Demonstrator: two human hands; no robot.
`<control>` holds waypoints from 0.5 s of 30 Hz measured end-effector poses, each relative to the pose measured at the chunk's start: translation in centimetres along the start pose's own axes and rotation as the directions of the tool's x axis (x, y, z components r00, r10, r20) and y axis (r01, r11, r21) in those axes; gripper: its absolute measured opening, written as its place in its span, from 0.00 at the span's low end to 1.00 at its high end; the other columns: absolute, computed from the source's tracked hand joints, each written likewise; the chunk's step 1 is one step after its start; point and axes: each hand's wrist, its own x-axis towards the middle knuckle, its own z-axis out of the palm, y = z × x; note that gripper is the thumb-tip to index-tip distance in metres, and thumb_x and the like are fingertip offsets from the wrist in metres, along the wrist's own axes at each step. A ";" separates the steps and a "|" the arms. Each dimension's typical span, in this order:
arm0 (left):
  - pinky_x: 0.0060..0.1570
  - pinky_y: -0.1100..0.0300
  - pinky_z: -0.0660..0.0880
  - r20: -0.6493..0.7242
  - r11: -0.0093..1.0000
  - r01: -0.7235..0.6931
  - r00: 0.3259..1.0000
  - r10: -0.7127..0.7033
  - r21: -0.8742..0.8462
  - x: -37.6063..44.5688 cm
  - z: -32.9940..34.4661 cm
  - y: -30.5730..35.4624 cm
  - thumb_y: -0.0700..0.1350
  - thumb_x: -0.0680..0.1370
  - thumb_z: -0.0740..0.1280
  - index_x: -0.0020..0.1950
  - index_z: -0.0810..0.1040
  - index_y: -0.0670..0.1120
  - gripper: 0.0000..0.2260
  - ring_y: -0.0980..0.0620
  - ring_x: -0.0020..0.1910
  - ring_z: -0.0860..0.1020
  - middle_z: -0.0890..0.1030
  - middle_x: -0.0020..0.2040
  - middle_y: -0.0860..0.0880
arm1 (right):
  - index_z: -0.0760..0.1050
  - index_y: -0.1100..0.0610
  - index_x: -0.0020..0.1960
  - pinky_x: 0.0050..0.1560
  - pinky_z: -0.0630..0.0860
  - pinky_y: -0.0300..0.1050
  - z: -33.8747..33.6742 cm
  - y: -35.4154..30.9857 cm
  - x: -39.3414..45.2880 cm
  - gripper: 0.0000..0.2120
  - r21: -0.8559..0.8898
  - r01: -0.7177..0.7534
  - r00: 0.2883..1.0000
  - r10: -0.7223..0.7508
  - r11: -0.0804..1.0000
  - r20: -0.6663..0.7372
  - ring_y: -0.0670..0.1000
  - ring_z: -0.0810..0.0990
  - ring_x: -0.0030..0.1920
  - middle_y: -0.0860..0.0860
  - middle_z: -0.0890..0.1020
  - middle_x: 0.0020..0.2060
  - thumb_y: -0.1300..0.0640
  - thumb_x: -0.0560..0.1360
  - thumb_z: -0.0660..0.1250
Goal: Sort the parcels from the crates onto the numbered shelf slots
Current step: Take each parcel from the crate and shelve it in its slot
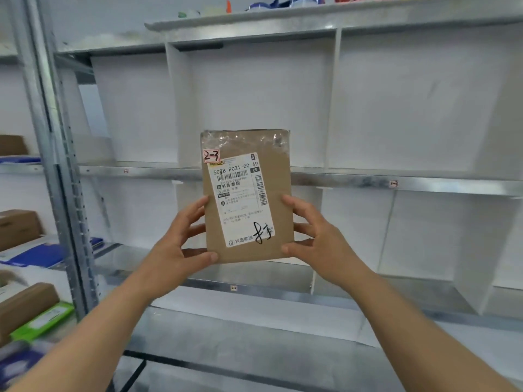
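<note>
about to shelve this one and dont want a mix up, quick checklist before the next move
1. Grip: left hand and right hand each hold a lower side edge of the brown cardboard parcel: ok.
2. Handwritten slot sticker legible, reads 2-3: ok.
3. Shipping label faces the camera: ok.
4. Matching slot found: the small shelf tags are too blurred to read: cannot tell.
5. Compartments straight ahead on the metal shelf show no parcels: ok.

White wall (119, 21) behind – perhaps boxes (17, 227) stacked left.
</note>
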 end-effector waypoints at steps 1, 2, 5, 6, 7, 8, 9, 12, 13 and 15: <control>0.53 0.58 0.79 0.011 1.000 -0.010 1.000 0.010 -0.012 0.4 1.1 0.2 0.30 0.72 0.70 0.67 0.61 0.72 0.41 0.63 0.65 0.70 0.68 0.67 0.68 | 0.63 0.33 0.64 0.47 0.78 0.36 -1.1 0.1 -0.5 0.37 -0.011 -0.002 1.000 0.001 1.000 -0.013 0.37 0.74 0.59 0.29 0.70 0.59 0.70 0.72 0.69; 0.52 0.60 0.79 0.019 1.000 -0.018 1.000 0.019 -0.023 0.8 2.1 0.4 0.30 0.72 0.70 0.66 0.61 0.73 0.42 0.63 0.65 0.70 0.68 0.66 0.68 | 0.63 0.33 0.64 0.47 0.78 0.36 -2.0 0.3 -0.9 0.37 -0.018 -0.007 1.000 0.006 1.000 -0.026 0.37 0.74 0.59 0.30 0.70 0.60 0.70 0.72 0.69; 0.51 0.62 0.79 0.043 0.998 -0.036 0.998 0.038 -0.043 1.8 5.0 0.7 0.30 0.71 0.70 0.64 0.62 0.76 0.42 0.64 0.65 0.70 0.68 0.65 0.70 | 0.63 0.32 0.63 0.48 0.79 0.37 -4.7 0.8 -2.1 0.37 -0.035 -0.028 0.998 0.026 0.999 -0.057 0.39 0.74 0.60 0.31 0.71 0.61 0.70 0.71 0.69; 0.51 0.62 0.78 0.051 0.998 -0.041 0.998 0.043 -0.048 2.1 5.8 0.7 0.30 0.71 0.70 0.63 0.62 0.76 0.43 0.64 0.65 0.70 0.68 0.65 0.70 | 0.63 0.32 0.64 0.49 0.79 0.38 -5.5 1.0 -2.4 0.37 -0.043 -0.032 0.997 0.029 0.999 -0.066 0.40 0.74 0.61 0.31 0.70 0.61 0.70 0.71 0.69; 0.50 0.63 0.78 0.060 0.997 -0.047 0.997 0.050 -0.056 2.4 6.5 0.8 0.29 0.71 0.70 0.63 0.62 0.77 0.43 0.64 0.65 0.70 0.68 0.65 0.70 | 0.63 0.32 0.64 0.50 0.79 0.39 -6.2 1.2 -2.7 0.38 -0.049 -0.035 0.997 0.031 0.998 -0.075 0.41 0.74 0.62 0.31 0.70 0.61 0.70 0.71 0.69; 0.50 0.63 0.78 0.073 0.997 -0.052 0.996 0.056 -0.060 2.8 7.2 0.9 0.29 0.71 0.70 0.62 0.62 0.77 0.43 0.64 0.65 0.70 0.68 0.65 0.70 | 0.63 0.32 0.64 0.51 0.79 0.39 -6.8 1.4 -3.0 0.38 -0.054 -0.038 0.996 0.033 0.998 -0.085 0.42 0.74 0.62 0.31 0.70 0.62 0.70 0.71 0.69; 0.49 0.65 0.78 0.088 0.997 -0.056 0.994 0.061 -0.057 3.2 7.9 1.0 0.30 0.71 0.71 0.62 0.62 0.77 0.43 0.65 0.64 0.70 0.68 0.65 0.71 | 0.63 0.32 0.64 0.50 0.79 0.38 -7.4 1.7 -3.2 0.38 -0.059 -0.042 0.995 0.036 0.997 -0.096 0.42 0.73 0.62 0.31 0.70 0.62 0.70 0.71 0.69; 0.49 0.64 0.78 0.143 0.997 -0.067 0.987 0.073 -0.041 4.6 9.6 1.4 0.31 0.72 0.71 0.64 0.60 0.76 0.43 0.66 0.64 0.70 0.67 0.66 0.71 | 0.62 0.32 0.64 0.47 0.78 0.35 -9.0 2.2 -3.8 0.37 -0.075 -0.062 0.990 0.052 0.995 -0.133 0.39 0.74 0.60 0.30 0.70 0.61 0.69 0.72 0.69; 0.51 0.62 0.79 0.161 0.996 -0.073 0.984 0.079 -0.042 5.0 10.1 1.4 0.31 0.72 0.71 0.66 0.60 0.74 0.43 0.64 0.65 0.70 0.67 0.67 0.69 | 0.62 0.32 0.64 0.46 0.77 0.33 -9.5 2.3 -4.0 0.37 -0.078 -0.070 0.988 0.058 0.994 -0.144 0.37 0.73 0.58 0.29 0.69 0.60 0.69 0.72 0.69; 0.52 0.58 0.79 0.196 0.994 -0.090 0.976 0.100 -0.056 6.0 11.2 1.2 0.30 0.72 0.70 0.69 0.59 0.71 0.42 0.61 0.66 0.69 0.67 0.69 0.66 | 0.61 0.34 0.65 0.44 0.76 0.31 -10.5 2.6 -4.3 0.37 -0.094 -0.088 0.983 0.072 0.992 -0.169 0.33 0.73 0.55 0.29 0.69 0.58 0.69 0.72 0.69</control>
